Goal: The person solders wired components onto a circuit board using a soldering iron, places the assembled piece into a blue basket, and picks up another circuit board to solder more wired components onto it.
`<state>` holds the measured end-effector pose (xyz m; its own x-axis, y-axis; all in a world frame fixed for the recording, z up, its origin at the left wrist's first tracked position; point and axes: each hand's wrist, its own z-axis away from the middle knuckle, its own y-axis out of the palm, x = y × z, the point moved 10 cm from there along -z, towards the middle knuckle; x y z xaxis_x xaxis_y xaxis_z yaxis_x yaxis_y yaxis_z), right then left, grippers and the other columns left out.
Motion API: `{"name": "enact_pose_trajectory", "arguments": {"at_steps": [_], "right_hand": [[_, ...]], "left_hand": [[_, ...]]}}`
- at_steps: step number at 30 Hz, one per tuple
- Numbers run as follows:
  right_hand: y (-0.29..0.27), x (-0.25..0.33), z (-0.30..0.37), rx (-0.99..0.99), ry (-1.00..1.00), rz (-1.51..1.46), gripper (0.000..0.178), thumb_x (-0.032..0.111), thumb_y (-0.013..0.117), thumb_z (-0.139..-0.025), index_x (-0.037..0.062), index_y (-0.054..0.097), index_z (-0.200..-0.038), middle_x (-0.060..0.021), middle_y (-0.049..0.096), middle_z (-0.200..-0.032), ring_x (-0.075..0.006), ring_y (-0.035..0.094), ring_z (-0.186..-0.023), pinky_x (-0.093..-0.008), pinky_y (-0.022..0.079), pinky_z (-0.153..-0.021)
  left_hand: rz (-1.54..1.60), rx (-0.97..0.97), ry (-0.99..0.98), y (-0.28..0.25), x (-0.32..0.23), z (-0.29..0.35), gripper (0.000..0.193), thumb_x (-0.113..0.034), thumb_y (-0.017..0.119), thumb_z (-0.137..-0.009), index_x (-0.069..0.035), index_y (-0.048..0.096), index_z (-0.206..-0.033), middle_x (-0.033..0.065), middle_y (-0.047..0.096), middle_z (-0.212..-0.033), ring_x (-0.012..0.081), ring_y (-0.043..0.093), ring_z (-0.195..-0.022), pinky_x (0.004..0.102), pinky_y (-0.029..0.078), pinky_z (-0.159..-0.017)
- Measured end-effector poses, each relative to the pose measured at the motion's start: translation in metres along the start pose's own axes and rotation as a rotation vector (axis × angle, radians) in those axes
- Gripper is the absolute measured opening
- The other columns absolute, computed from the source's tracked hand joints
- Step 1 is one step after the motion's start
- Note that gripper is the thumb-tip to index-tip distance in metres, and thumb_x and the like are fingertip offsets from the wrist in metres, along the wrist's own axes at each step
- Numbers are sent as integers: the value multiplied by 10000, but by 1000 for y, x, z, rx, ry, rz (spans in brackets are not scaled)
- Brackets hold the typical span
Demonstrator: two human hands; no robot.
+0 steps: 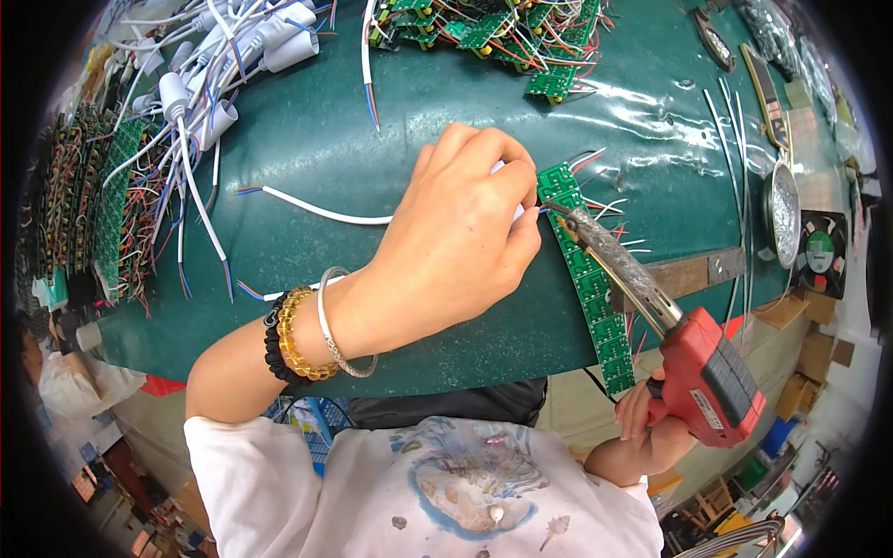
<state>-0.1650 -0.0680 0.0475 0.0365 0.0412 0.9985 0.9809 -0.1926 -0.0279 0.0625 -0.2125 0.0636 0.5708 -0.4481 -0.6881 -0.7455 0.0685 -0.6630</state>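
My left hand (470, 219) is closed, its fingers pinched around a white part with a blue wire reaching the edge of a green circuit board strip (586, 279). A white cable (326, 212) with bared red and blue wire ends runs out leftward from under this hand. My right hand (651, 418) grips the handle of a red soldering gun (712, 381). The gun's tip meets the upper left part of the strip, close to the blue wire. Thin red and white wires stick out from the strip's right side. My left fingers hide most of the white part.
White sockets with cables (219, 121) are heaped at the left, beside stacked circuit boards (79, 205). More wired boards (502, 33) lie at the far edge. A wooden bar (684, 276), metal dish (784, 214), cutter knife (765, 93) and small fan (820, 251) are rightward.
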Motion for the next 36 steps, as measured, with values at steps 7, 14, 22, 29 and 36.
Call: {"name": "enact_pose_trajectory", "arguments": {"at_steps": [7, 14, 22, 29, 36], "right_hand": [[5, 0, -5, 141, -44, 19, 763, 537, 660, -897, -132, 466, -1209, -31, 504, -523, -115, 448, -391, -259, 401, -422], [-3, 0, 2, -28, -43, -71, 782, 520, 696, -875, -143, 464, -1219, -27, 502, -513, -114, 454, -388, -247, 394, -418], [2, 1, 0, 61, -46, 37, 808, 525, 707, -860, -150, 463, -1232, -25, 506, -512, -111, 453, -385, -242, 392, -417], [-4, 4, 3, -32, -73, 17, 818, 520, 715, -852, -161, 467, -1234, -22, 508, -513, -109, 451, -382, -244, 391, -410], [-1, 5, 1, 46, -129, -9, 803, 503, 709, -864, -169, 475, -1234, -23, 499, -507, -108, 450, -377, -249, 383, -388]], "left_hand": [[0, -5, 1, 0, 1, 0, 71, -33, 659, -789, -2, 598, -809, 125, 620, -1054, 314, 540, -988, 397, 451, -874], [2, -4, -6, 0, 1, -1, 67, -36, 655, -785, 2, 602, -800, 132, 621, -1050, 319, 539, -995, 401, 450, -883], [6, -13, -9, 0, 2, 0, 59, -41, 647, -786, 1, 606, -784, 130, 622, -1041, 318, 538, -989, 400, 449, -881], [8, -25, -10, -1, 2, 0, 55, -38, 650, -787, -4, 609, -773, 115, 617, -1031, 313, 538, -990, 401, 451, -876], [12, -39, -4, -1, 2, 0, 66, -38, 663, -785, -8, 607, -770, 104, 612, -1023, 312, 538, -987, 403, 452, -878]]}}
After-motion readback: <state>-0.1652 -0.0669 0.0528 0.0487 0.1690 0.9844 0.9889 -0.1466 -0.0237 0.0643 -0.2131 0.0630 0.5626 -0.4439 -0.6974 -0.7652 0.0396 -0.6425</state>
